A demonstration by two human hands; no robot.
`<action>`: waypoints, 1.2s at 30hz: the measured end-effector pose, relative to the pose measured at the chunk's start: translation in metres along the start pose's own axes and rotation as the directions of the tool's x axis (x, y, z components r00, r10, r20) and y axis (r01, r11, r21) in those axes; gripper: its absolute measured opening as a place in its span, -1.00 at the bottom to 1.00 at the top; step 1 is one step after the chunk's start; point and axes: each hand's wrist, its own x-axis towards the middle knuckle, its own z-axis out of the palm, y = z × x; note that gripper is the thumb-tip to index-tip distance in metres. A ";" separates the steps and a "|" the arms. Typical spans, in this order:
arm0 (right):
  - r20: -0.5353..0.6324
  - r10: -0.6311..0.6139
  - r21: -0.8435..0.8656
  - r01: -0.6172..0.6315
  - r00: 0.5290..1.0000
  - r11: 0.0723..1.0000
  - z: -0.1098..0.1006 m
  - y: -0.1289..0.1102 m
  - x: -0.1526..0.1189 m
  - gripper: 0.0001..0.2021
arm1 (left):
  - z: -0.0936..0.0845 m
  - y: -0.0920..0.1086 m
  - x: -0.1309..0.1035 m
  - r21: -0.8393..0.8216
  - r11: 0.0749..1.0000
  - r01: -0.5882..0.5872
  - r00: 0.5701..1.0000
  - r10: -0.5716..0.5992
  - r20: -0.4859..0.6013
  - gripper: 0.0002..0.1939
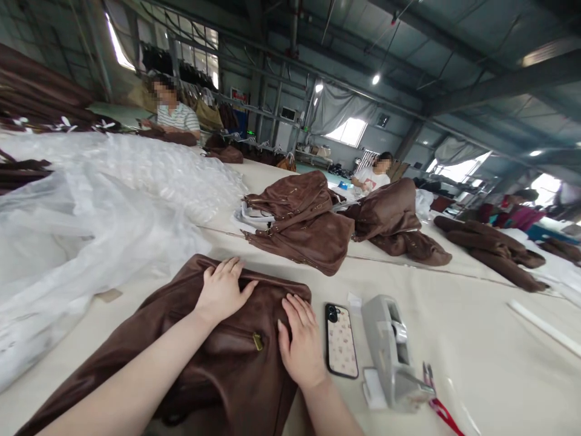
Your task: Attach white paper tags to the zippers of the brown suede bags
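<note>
A brown leather jacket [213,357] lies spread on the pale table before me, with a brass zipper pull [258,341] showing near its middle. My left hand [223,289] rests flat on the jacket's far edge, fingers stretched out and thumb apart. On the jacket's right side lies my right hand [300,339], palm down with the fingers extended. Neither hand grips anything that I can see. The near part of the jacket runs out of view under my forearms.
Right of the jacket are a patterned phone [342,342], a grey tape dispenser [385,357] and red-handled snips [442,412]. More brown jackets [304,236] are heaped beyond. Clear plastic bags [91,212] pile up on the left. Other people [177,118] work farther back.
</note>
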 end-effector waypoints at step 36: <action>-0.082 0.613 -0.569 -0.542 0.786 0.619 -0.057 0.098 0.000 -0.74 | 0.008 0.000 -0.018 -0.436 0.802 -0.407 0.796 0.546 0.262 0.20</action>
